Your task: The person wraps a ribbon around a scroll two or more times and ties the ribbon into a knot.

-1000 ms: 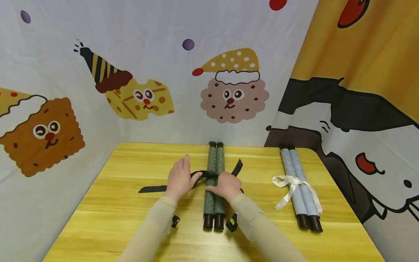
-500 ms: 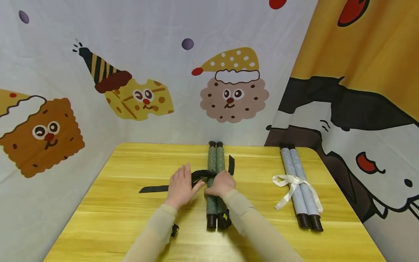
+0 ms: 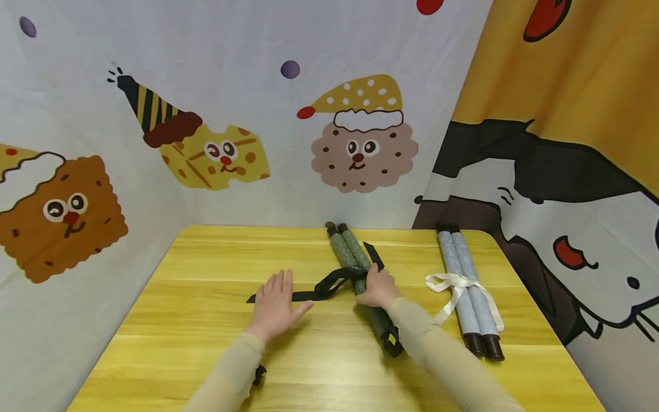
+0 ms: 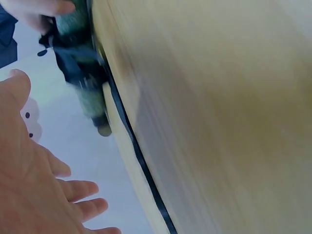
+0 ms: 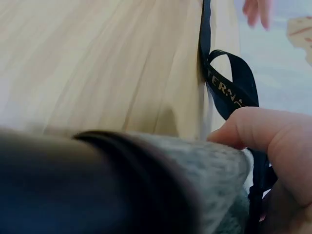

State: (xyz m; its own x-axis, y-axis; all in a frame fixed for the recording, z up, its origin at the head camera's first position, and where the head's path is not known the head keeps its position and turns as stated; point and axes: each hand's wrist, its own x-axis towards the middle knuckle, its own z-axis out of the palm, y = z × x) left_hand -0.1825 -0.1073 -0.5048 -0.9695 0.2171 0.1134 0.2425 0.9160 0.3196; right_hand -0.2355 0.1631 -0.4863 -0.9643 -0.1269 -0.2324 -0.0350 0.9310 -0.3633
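A double-rolled green scroll [image 3: 344,252] with dark end knobs lies slanted on the table, tied round its middle with a black ribbon [image 3: 333,281]. My right hand [image 3: 380,288] grips the scroll just below the tie, thumb across the near roll. In the right wrist view the ribbon's loop [image 5: 239,78] shows pale lettering, and a dark end knob [image 5: 97,180] is close to the camera. My left hand [image 3: 274,304] is spread left of the scroll, over the ribbon's long tail. The left wrist view shows its fingers [image 4: 80,190] apart, holding nothing.
A pale blue double-rolled scroll [image 3: 465,303] tied with a white ribbon bow [image 3: 460,283] lies on the right of the wooden table [image 3: 195,343]. A cloth backdrop [image 3: 247,51] with cartoon prints stands behind the table's far edge.
My right hand has swung the near end of the green scroll to the right, so it now slants. The black ribbon has shifted right with it. My left hand has moved slightly left and nearer.
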